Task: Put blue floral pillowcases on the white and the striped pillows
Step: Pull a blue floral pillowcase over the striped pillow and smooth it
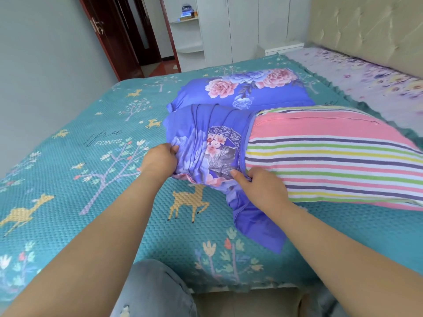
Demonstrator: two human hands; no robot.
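A striped pillow (332,161) lies on the bed at the right, its left end inside a bunched blue floral pillowcase (206,138). My left hand (160,160) grips the case's gathered left edge. My right hand (258,188) pinches the case's opening hem at the pillow's near side, and a loose flap of the case hangs toward me. Behind them lies another pillow (242,90) fully covered by a blue floral pillowcase. No bare white pillow is in sight.
The bed has a teal bedspread (91,179) with deer and trees. A purple floral sheet (357,76) and a beige headboard (370,30) are at the far right. A dark red door (109,35) and white wardrobe (229,26) stand behind. My knee (151,291) is at the bed's near edge.
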